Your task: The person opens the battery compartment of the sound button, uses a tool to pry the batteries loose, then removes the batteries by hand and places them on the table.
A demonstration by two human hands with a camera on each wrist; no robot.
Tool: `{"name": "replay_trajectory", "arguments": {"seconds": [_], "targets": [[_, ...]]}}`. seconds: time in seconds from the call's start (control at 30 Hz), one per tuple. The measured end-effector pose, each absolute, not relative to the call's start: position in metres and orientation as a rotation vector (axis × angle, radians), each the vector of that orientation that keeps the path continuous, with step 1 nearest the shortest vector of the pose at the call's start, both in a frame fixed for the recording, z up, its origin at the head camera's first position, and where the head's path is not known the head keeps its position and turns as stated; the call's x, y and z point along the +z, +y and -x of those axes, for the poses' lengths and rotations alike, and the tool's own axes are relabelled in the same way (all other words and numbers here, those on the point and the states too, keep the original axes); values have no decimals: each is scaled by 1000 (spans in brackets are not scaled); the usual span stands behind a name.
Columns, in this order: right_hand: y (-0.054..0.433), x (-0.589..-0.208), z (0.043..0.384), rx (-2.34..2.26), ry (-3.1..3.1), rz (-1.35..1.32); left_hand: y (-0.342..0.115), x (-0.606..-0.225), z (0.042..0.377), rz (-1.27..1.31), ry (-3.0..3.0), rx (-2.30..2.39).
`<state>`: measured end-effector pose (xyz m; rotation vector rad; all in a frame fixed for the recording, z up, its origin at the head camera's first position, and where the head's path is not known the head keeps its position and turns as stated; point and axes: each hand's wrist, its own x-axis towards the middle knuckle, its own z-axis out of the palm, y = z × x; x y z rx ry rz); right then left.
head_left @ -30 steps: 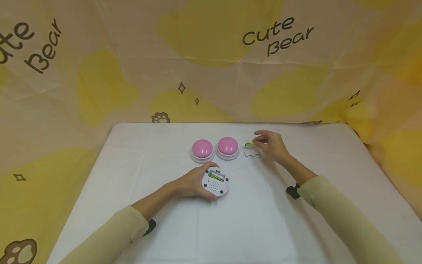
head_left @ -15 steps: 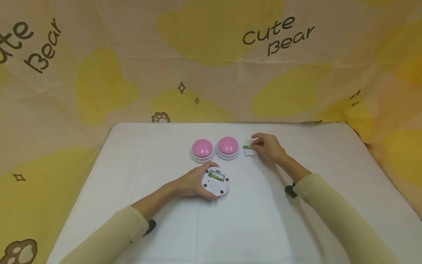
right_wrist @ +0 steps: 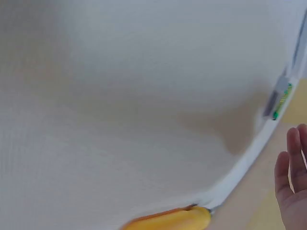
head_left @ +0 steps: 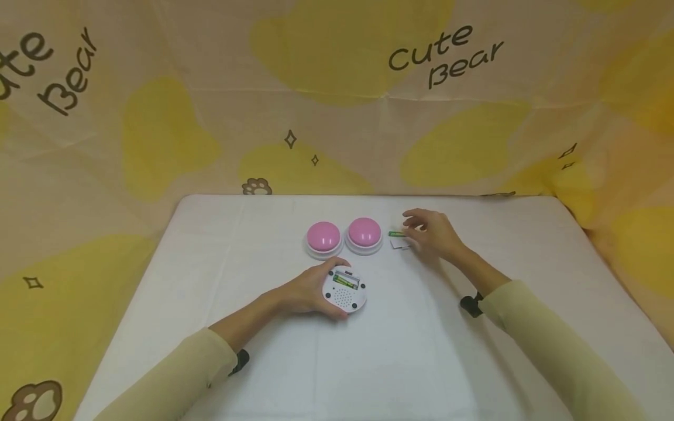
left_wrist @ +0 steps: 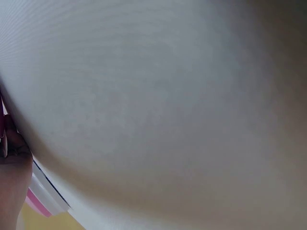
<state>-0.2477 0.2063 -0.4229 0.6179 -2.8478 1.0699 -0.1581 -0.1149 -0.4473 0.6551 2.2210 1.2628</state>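
Note:
My left hand (head_left: 308, 290) grips a round white button (head_left: 344, 297) whose underside faces up. Its battery compartment is uncovered, with a green battery (head_left: 344, 280) lying in it beside a bare slot. Beyond the two pink buttons' right side, a loose green battery (head_left: 396, 234) lies by a small white battery cover (head_left: 399, 244). My right hand (head_left: 433, 233) is just right of that battery, overlapping its end in the head view. In the right wrist view, the fingers (right_wrist: 294, 163) are extended and apart from the battery (right_wrist: 282, 101).
Two pink push buttons (head_left: 323, 237) on white bases stand side by side behind the held one. A yellow handle (right_wrist: 172, 220) lies on the white table in the right wrist view. A patterned cloth (head_left: 337, 117) hangs behind the table.
My right hand moved down toward the cover with the loose battery, let it go there, and drew back slightly right. The left hand and its button stayed put.

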Motion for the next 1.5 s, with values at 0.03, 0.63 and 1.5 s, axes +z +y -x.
{"name": "replay_trajectory", "arguments": {"seconds": [0.03, 0.63, 1.5], "targets": [[206, -421, 246, 1094, -2818, -632, -115, -447, 158, -655, 2221, 1263], [138, -413, 181, 1640, -2737, -936, -117, -444, 160, -667, 2198, 1260], [106, -425, 165, 1579, -2790, -1039, -114, -445, 157, -704, 2189, 1310]]}}
